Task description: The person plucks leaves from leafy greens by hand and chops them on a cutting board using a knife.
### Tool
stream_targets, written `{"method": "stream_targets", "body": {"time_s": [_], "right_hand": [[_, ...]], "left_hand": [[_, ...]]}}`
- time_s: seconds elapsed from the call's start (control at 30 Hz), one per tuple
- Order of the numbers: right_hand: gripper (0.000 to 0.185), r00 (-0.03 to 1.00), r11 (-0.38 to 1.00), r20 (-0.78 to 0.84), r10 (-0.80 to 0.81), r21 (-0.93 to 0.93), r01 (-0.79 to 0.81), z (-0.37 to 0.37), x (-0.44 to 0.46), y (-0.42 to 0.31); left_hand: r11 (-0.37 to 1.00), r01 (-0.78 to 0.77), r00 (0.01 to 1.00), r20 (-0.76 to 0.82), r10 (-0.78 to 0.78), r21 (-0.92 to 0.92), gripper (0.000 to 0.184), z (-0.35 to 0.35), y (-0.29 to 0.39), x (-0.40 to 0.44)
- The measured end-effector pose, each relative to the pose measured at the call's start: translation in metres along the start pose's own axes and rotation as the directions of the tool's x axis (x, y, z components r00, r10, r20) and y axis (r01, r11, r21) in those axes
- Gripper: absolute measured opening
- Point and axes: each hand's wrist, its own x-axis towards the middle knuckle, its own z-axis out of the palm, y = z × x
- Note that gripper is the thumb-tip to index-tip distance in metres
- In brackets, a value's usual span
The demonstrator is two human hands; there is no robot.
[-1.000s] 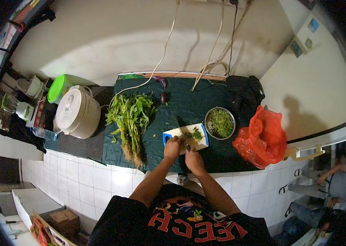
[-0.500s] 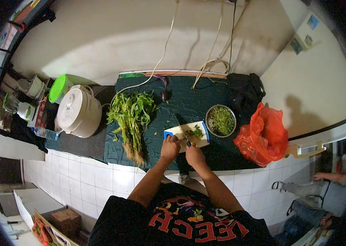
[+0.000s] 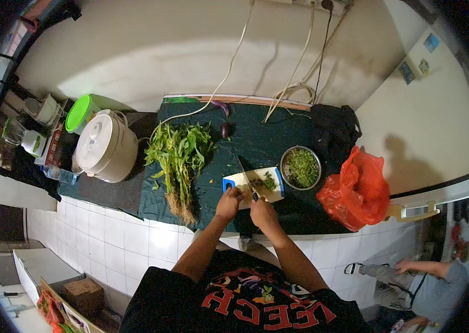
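Chopped greens (image 3: 303, 167) fill the bowl (image 3: 301, 188); cut pieces (image 3: 269, 181) lie on the board (image 3: 274, 194); rooted bunch (image 3: 180, 166) looks uncut; right hand (image 3: 264, 214) grips the knife (image 3: 255, 196); left hand's (image 3: 229, 203) hold, I cannot tell.

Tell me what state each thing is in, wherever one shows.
Knife, gripped in the right hand
Cutting board, lying flat, partly covered with chopped greens
Metal bowl, holding cut green pieces
Leafy bunch, roots attached
Rice cooker, lid closed
Green-lidded container, closed
Red plastic bag, crumpled
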Motion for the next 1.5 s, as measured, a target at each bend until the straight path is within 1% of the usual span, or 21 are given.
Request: {"method": "stream_targets", "body": {"time_s": [0.1, 0.17, 0.27, 0.33, 0.4, 0.5, 0.57, 0.67, 0.73, 0.8, 0.87, 0.97, 1.03, 1.1, 1.13, 1.2, 1.23, 1.3, 1.37, 1.4, 1.5], "right_hand": [[0.036, 0.998, 0.997, -0.064, -0.015, 0.071, 0.019, 0.014, -0.016, 0.008], [0.035, 0.998, 0.999, -0.066, 0.019, 0.043, -0.016, 0.029, -0.013, 0.018], [0.034, 0.996, 0.998, -0.078, -0.035, 0.047, 0.039, 0.020, -0.001, 0.009], [0.034, 0.997, 0.998, -0.054, -0.049, -0.034, 0.047, 0.013, 0.006, 0.003], [0.034, 0.998, 0.998, -0.051, -0.037, -0.043, 0.035, 0.005, 0.001, -0.002], [0.035, 0.999, 0.999, -0.033, -0.029, -0.037, 0.027, 0.012, -0.015, 0.004], [0.035, 0.999, 0.999, -0.030, -0.035, -0.016, 0.035, 0.021, -0.017, 0.010], [0.035, 0.998, 0.997, -0.052, 0.038, 0.069, -0.035, 0.025, -0.006, 0.009], [0.036, 0.991, 0.996, -0.104, -0.084, 0.026, 0.087, 0.022, 0.005, 0.008], [0.036, 0.989, 0.995, -0.115, -0.095, 0.010, 0.097, 0.017, 0.005, 0.004], [0.036, 0.988, 0.995, -0.113, -0.102, -0.008, 0.102, 0.012, -0.005, 0.003], [0.036, 0.998, 0.996, -0.024, -0.066, 0.062, 0.067, 0.007, -0.024, 0.007], [0.037, 0.997, 0.996, -0.008, 0.077, 0.038, -0.076, 0.026, -0.024, 0.016], [0.037, 0.998, 0.997, -0.018, 0.057, 0.047, -0.056, 0.026, -0.013, 0.017], [0.036, 1.000, 0.997, -0.026, -0.002, 0.083, 0.004, 0.021, -0.006, 0.014], [0.035, 0.997, 0.991, -0.045, -0.061, 0.121, 0.066, 0.016, -0.001, 0.008], [0.035, 0.998, 0.996, -0.018, -0.059, 0.068, 0.060, 0.014, 0.001, 0.007], [0.035, 0.999, 0.999, 0.015, -0.047, 0.009, 0.047, 0.011, -0.005, 0.009], [0.035, 0.983, 0.983, 0.035, -0.180, -0.013, 0.180, 0.010, -0.020, 0.014], [0.037, 0.991, 0.990, 0.019, -0.134, 0.048, 0.133, 0.017, -0.026, 0.017], [0.038, 0.998, 0.997, -0.038, -0.057, 0.052, 0.059, 0.030, -0.020, 0.018]], "left_hand": [[0.998, 0.015, 1.000, 0.003, -0.014, -0.058, 0.043, 0.000, -0.001, -0.002], [0.997, 0.022, 1.000, 0.006, -0.021, -0.073, 0.043, 0.001, -0.001, -0.001], [0.997, 0.022, 1.000, -0.011, -0.023, -0.080, 0.041, -0.001, -0.002, 0.000], [0.996, 0.019, 0.999, -0.028, -0.021, -0.084, 0.040, 0.003, -0.006, 0.001], [0.985, 0.073, 0.997, -0.009, -0.075, -0.158, 0.037, 0.002, -0.007, 0.001], [0.978, 0.102, 0.994, -0.008, -0.105, -0.180, 0.035, 0.003, -0.006, -0.002], [0.986, 0.067, 0.998, -0.004, -0.068, -0.156, 0.035, 0.014, -0.012, -0.003], [0.996, -0.016, 0.999, -0.040, 0.013, -0.085, 0.035, 0.002, -0.010, -0.001], [0.997, -0.055, 0.996, -0.074, 0.052, -0.047, 0.035, 0.001, -0.008, -0.004], [0.998, -0.031, 0.999, 0.029, 0.032, -0.053, 0.039, -0.002, -0.011, -0.002], [0.998, -0.028, 1.000, -0.004, 0.028, -0.054, 0.041, 0.000, -0.011, -0.005], [0.997, -0.014, 1.000, -0.025, 0.012, -0.080, 0.044, 0.000, -0.011, -0.008], [0.995, 0.000, 1.000, -0.012, -0.001, -0.103, 0.045, 0.002, -0.011, -0.011], [0.995, -0.015, 1.000, -0.015, 0.014, -0.098, 0.047, 0.002, -0.013, -0.007], [0.995, -0.019, 1.000, -0.016, 0.017, -0.097, 0.047, 0.001, -0.011, -0.007], [0.994, 0.051, 0.998, 0.026, -0.049, -0.100, 0.045, -0.005, -0.008, -0.006], [0.994, 0.045, 0.999, 0.021, -0.043, -0.100, 0.045, -0.009, -0.007, -0.003], [0.977, 0.129, 0.991, 0.052, -0.121, -0.170, 0.041, -0.009, -0.006, -0.006], [0.985, 0.095, 0.995, 0.036, -0.091, -0.144, 0.038, -0.005, -0.009, -0.007], [0.992, 0.061, 0.998, 0.019, -0.059, -0.110, 0.035, -0.004, -0.010, -0.007], [0.986, 0.088, 0.995, 0.060, -0.080, -0.140, 0.033, -0.005, -0.009, -0.008]]}}
